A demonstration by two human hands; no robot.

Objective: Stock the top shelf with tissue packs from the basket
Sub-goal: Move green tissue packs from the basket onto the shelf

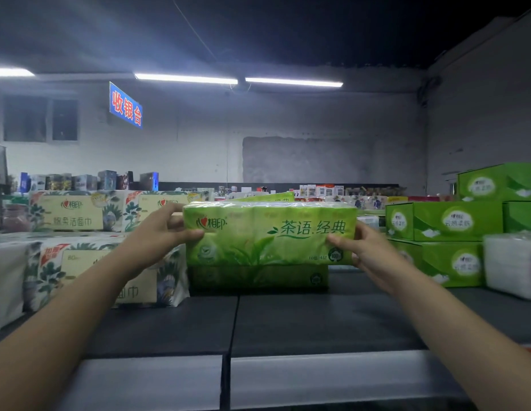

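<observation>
Clasped at both short ends: green tissue pack (270, 232) | left hand (166, 229) curled round left end, right hand (365, 250) round right end | upright, label forward, directly over second green pack (258, 277) on dark shelf (317, 321), contact unclear | floral packs (89, 271) left | green boxes (448, 221) right

Tissue pack (270, 232) over 2nd pack (258, 277); boxes (445, 221) R.

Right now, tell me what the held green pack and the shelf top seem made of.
The green pack: glossy thin plastic film, going by glare and wrinkles along its top; contents unseen. The shelf top: dark matte panels with a seam, probably painted metal; unsure.
</observation>
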